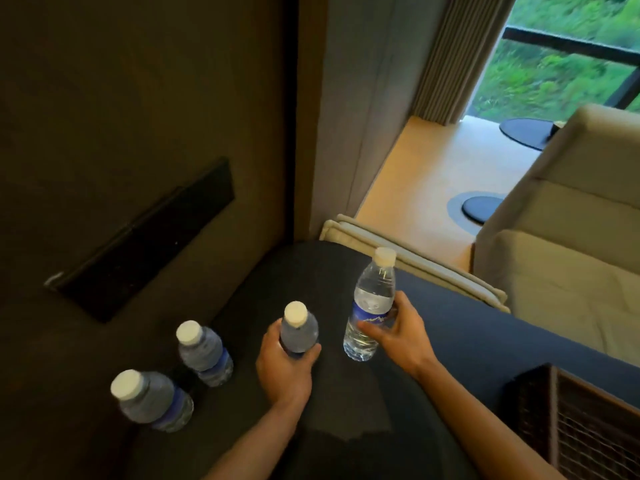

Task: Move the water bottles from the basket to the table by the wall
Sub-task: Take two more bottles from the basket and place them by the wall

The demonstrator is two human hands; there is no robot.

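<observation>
Two clear water bottles with white caps and blue labels stand upright on the dark round table [311,271] by the wall: one [152,400] at the near left, another [204,353] just behind it. My left hand [284,368] grips a third bottle [298,329] around its body, upright over the table. My right hand [398,334] holds a fourth bottle [372,306] by its label, tilted slightly, at the table's right part. The dark woven basket [581,424] sits at the lower right; its inside is mostly out of view.
A dark wall [138,98] with a black panel [145,244] rises right behind the table. A beige armchair [571,237] stands to the right. Folded light fabric [415,258] lies past the table's far edge. Wooden floor and a glass door lie beyond.
</observation>
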